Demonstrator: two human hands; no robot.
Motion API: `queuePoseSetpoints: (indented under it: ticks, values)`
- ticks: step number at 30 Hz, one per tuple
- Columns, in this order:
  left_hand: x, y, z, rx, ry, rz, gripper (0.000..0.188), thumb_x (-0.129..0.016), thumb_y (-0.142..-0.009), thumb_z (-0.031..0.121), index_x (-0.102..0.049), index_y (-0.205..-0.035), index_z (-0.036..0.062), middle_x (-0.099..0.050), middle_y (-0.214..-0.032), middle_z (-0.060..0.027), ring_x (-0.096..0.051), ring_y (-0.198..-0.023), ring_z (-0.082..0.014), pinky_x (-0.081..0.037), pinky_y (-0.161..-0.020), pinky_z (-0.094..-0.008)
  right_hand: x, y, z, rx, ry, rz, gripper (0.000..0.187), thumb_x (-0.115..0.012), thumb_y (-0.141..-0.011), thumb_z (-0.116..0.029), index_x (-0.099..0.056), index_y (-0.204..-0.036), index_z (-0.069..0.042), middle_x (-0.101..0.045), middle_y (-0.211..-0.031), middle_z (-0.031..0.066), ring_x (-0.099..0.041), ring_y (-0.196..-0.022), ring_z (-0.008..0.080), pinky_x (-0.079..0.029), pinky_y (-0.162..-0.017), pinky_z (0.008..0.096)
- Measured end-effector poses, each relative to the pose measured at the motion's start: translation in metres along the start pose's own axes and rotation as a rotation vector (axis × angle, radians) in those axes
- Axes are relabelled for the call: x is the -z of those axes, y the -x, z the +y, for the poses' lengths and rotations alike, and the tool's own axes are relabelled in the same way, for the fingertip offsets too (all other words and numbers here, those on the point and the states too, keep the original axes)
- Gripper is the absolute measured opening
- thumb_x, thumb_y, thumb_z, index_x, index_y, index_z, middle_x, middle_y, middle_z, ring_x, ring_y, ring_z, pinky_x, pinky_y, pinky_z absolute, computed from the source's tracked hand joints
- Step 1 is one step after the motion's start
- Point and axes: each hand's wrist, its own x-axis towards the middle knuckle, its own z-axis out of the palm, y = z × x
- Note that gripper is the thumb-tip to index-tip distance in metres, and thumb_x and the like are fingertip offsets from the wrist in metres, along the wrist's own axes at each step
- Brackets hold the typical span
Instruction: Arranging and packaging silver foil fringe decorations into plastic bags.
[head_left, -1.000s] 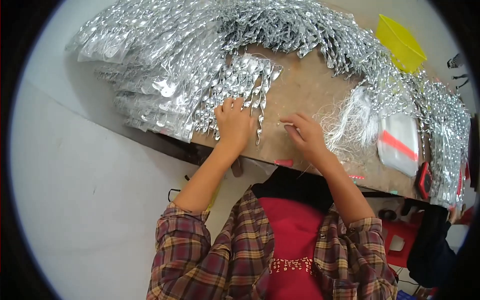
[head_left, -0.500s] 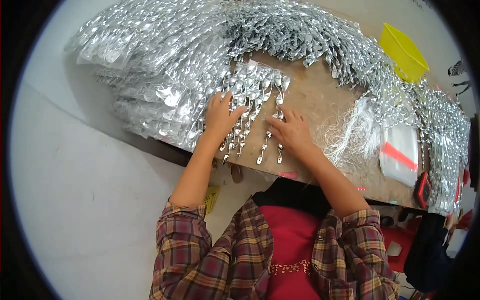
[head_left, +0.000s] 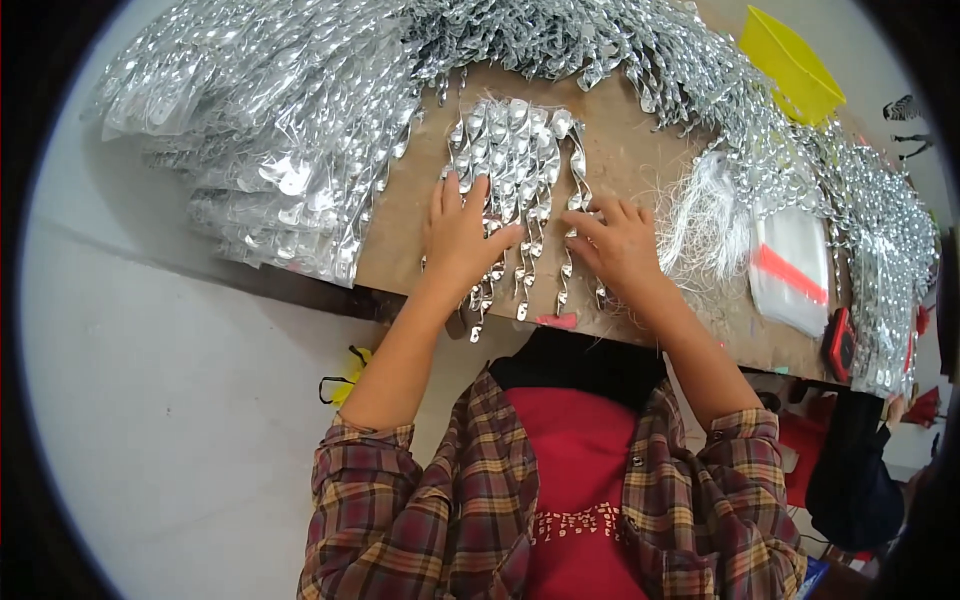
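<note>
A bundle of twisted silver strips [head_left: 518, 165] lies on the brown table between my hands, its strands hanging toward the near edge. My left hand [head_left: 462, 240] rests over the bundle's left side, fingers apart and pressing on the strands. My right hand [head_left: 622, 250] is at the rightmost strand [head_left: 578, 175], which stands slightly apart from the others; thumb and forefinger are spread beside it and touch it. The undersides of both hands are hidden.
Bagged silver strips are heaped at left [head_left: 285, 180]; loose ones [head_left: 560, 40] line the far side. To the right are white threads [head_left: 712, 225], clear plastic bags [head_left: 790, 285], a red-and-black device [head_left: 840, 343] and a yellow bin [head_left: 790, 68]. Another person's dark sleeve [head_left: 850, 480] shows lower right.
The bundle has moved right, away from the left heap, and bare table now shows between them. Both hands moved right with it. The whole view has shifted a little.
</note>
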Motion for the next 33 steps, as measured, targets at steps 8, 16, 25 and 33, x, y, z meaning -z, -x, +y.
queuePoseSetpoints:
  ticks: [8, 16, 25, 33]
  values:
    - [0.002, -0.004, -0.015, -0.014, 0.048, 0.033, 0.065, -0.071, -0.074, 0.036, -0.049, -0.129, 0.0089, -0.039, -0.138, -0.0247, -0.034, -0.128, -0.0396, -0.032, -0.104, -0.0456, -0.003, -0.008, -0.021, 0.177, -0.007, 0.05, 0.03, -0.07, -0.071, -0.018, -0.066, -0.1, -0.024, -0.054, -0.117, 0.005, -0.049, -0.108, 0.0257, -0.036, -0.084, 0.0404]
    - [0.019, -0.006, -0.035, 0.057, 0.411, -0.053, 0.061, -0.069, -0.079, 0.035, -0.052, -0.13, 0.007, -0.04, -0.141, -0.0192, -0.035, -0.132, -0.0301, -0.028, -0.108, -0.0375, -0.008, -0.005, -0.017, 0.264, -0.045, -0.02, 0.025, -0.072, -0.07, -0.02, -0.066, -0.094, -0.02, -0.055, -0.12, -0.0007, -0.048, -0.113, 0.0265, -0.036, -0.091, 0.043]
    - [0.021, 0.0, -0.048, -0.031, 0.67, -0.07, 0.047, -0.063, -0.08, 0.013, -0.055, -0.125, 0.0027, -0.049, -0.133, -0.0155, -0.043, -0.126, -0.0251, -0.031, -0.105, -0.0325, -0.025, -0.029, -0.046, 0.363, -0.114, 0.072, 0.027, -0.063, -0.072, -0.014, -0.064, -0.099, -0.018, -0.059, -0.114, -0.0013, -0.05, -0.111, 0.0265, -0.036, -0.09, 0.0423]
    - [0.013, 0.004, -0.054, 0.003, 0.654, -0.052, 0.044, -0.061, -0.08, 0.012, -0.057, -0.123, 0.003, -0.05, -0.132, -0.0146, -0.044, -0.125, -0.0243, -0.032, -0.105, -0.0322, -0.024, -0.02, -0.028, 0.284, -0.056, -0.02, 0.029, -0.063, -0.073, -0.013, -0.065, -0.101, -0.019, -0.062, -0.108, -0.0019, -0.051, -0.109, 0.0249, -0.037, -0.091, 0.0405]
